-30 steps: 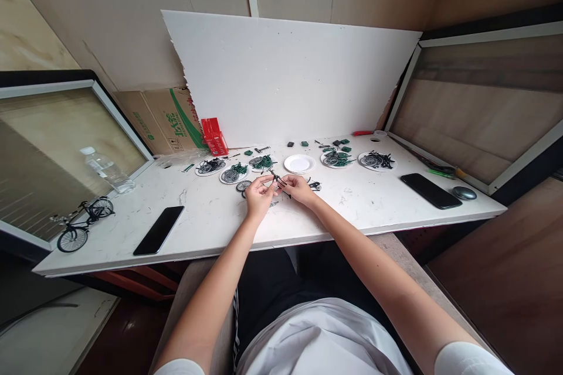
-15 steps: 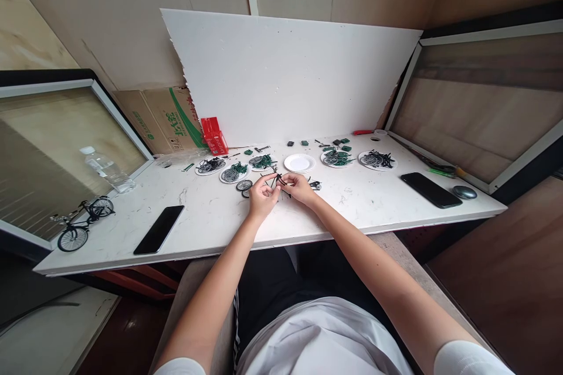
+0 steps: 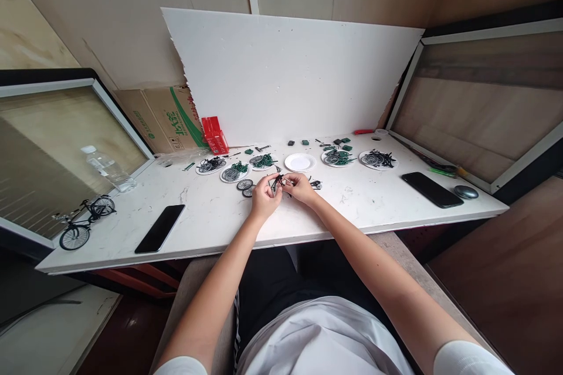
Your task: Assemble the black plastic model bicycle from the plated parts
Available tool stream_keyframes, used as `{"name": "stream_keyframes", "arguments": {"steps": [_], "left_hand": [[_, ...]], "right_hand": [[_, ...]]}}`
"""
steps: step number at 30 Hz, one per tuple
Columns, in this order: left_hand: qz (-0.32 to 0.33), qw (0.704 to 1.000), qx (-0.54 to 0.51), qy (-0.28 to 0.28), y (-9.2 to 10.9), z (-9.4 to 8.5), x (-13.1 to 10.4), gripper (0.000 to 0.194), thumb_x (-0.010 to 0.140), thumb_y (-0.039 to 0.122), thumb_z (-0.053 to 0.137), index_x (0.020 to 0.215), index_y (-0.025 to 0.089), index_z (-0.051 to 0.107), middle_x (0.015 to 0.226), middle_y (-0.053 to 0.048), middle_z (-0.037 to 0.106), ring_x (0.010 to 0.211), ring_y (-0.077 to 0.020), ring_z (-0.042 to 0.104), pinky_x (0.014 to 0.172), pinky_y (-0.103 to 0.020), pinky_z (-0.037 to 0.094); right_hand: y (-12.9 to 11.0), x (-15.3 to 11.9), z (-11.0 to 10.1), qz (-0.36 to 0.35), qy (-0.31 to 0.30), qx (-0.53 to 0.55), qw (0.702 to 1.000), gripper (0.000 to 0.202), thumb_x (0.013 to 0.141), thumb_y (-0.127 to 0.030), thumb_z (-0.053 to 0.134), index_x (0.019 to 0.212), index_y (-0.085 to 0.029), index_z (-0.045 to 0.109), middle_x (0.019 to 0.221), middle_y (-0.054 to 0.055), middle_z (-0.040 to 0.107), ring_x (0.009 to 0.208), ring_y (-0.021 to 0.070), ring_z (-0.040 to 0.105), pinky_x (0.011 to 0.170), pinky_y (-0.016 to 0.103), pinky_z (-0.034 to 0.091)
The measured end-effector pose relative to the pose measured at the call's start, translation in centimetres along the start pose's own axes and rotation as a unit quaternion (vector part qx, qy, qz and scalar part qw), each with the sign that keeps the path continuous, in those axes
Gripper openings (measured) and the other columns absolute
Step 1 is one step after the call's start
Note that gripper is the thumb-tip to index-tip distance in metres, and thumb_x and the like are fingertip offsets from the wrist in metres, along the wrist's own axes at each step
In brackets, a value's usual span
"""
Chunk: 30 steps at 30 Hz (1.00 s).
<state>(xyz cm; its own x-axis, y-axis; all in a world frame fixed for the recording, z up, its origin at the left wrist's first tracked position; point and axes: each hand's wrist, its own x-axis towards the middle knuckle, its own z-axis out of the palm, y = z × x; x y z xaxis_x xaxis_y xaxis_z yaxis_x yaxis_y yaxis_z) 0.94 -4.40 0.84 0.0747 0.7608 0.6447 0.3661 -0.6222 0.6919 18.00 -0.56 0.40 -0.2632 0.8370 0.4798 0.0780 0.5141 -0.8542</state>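
Note:
Between my two hands, above the middle of the table, is a small black model bicycle frame (image 3: pixel 278 180). My left hand (image 3: pixel 265 194) is closed on it from the left, thumb and fingers pinching. From the right, my right hand (image 3: pixel 299 187) pinches at the same piece; the fingertips partly hide it, so its exact shape is unclear. Just left of my left hand lie small spoked wheels (image 3: pixel 245 186) on the table. Dark small parts (image 3: pixel 315 185) show beyond my right hand.
Behind my hands stand paper plates of black and green parts, including a bare white plate (image 3: pixel 299 162). A finished model bicycle (image 3: pixel 86 220), a phone (image 3: pixel 159 229) and a bottle (image 3: pixel 108 169) are at left. Another phone (image 3: pixel 431 190) and a mouse (image 3: pixel 465 192) lie right.
My fingers have shifted slightly around the black frame, which has turned a little between them. Both hands stay in about the same place.

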Motion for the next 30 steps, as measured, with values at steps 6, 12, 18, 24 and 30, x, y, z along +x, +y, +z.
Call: {"name": "stream_keyframes", "arguments": {"steps": [6,12,18,24,30], "left_hand": [[-0.002,1.0,0.017,0.021,-0.4,0.1,0.1,0.035,0.089,0.025,0.07,0.123,0.017,0.069,0.082,-0.003,0.072,0.046,-0.0065,0.041,0.047,-0.023,0.034],[-0.011,0.999,0.025,0.046,-0.6,0.1,0.2,0.029,0.092,0.03,0.071,0.119,0.018,0.069,0.108,-0.01,0.077,0.047,-0.0053,0.042,0.046,-0.023,0.035],[-0.004,0.997,0.039,0.074,-0.5,0.1,0.2,0.028,0.095,0.033,0.068,0.119,0.019,0.069,0.112,-0.011,0.077,0.049,-0.0064,0.044,0.049,-0.023,0.039],[-0.014,0.994,0.027,0.101,-0.6,0.1,0.3,0.027,0.095,0.034,0.067,0.117,0.019,0.069,0.113,-0.011,0.076,0.049,-0.0066,0.045,0.051,-0.024,0.041],[-0.022,0.993,0.027,0.115,-0.8,-0.1,0.3,0.029,0.096,0.04,0.068,0.116,0.02,0.07,0.11,-0.011,0.077,0.052,-0.0091,0.043,0.053,-0.026,0.04]], "right_hand": [[0.5,0.0,0.0,0.015,-0.001,-0.001,1.0,0.028,0.078,-0.04,0.065,0.091,-0.016,0.072,0.063,-0.004,0.039,0.06,0.0112,0.033,0.06,0.025,0.032],[0.6,-0.1,0.1,0.014,-0.009,-0.006,1.0,0.034,0.082,-0.046,0.069,0.096,-0.016,0.074,0.065,-0.003,0.042,0.061,0.0119,0.034,0.061,0.025,0.033],[0.4,-0.2,0.0,0.02,-0.011,-0.034,0.999,0.035,0.087,-0.048,0.066,0.097,-0.016,0.075,0.067,-0.002,0.05,0.063,0.0132,0.04,0.061,0.025,0.036],[0.7,-0.5,-0.1,0.02,-0.02,-0.124,0.992,0.027,0.09,-0.039,0.064,0.097,-0.016,0.076,0.067,0.0,0.056,0.064,0.0143,0.045,0.063,0.025,0.039],[0.4,-1.3,-1.3,0.005,-0.03,-0.213,0.976,0.022,0.089,-0.032,0.064,0.096,-0.016,0.078,0.074,0.003,0.066,0.065,0.0136,0.047,0.064,0.024,0.037]]}}
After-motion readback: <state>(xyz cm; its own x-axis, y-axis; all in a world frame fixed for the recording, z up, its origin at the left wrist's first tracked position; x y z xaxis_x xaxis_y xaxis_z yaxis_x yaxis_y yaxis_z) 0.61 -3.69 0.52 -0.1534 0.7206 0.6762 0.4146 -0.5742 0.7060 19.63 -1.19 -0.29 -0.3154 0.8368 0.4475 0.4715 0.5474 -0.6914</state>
